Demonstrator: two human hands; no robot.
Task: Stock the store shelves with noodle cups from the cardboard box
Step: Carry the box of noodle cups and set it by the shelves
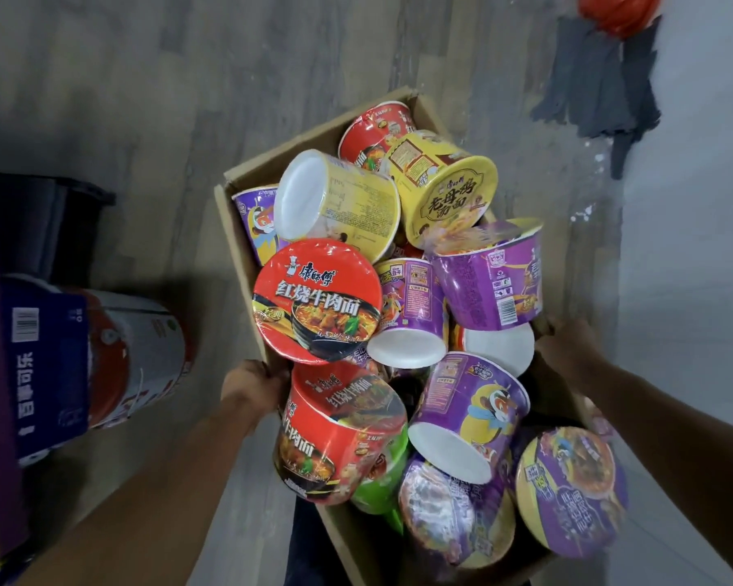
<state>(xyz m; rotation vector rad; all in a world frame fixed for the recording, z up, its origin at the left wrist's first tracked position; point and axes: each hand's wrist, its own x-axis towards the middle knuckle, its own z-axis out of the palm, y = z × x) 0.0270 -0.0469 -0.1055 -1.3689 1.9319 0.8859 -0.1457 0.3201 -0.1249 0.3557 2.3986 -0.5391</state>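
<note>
Left hand (252, 387), lower centre: fingers curled over the left wall of the cardboard box (233, 230), gripping it. Box held above the floor, centre frame, heaped with noodle cups lying at all angles: red cups (316, 300) at left, yellow cups (445, 188) towards the top, purple cups (489, 277) at right and bottom. Right hand (568, 353), centre right: clasps the box's right wall. Far left: blue carton (45, 374) with barcode. Floor (145, 78): grey wood-look planks. Upper right: dark cloth (597, 90).
</note>
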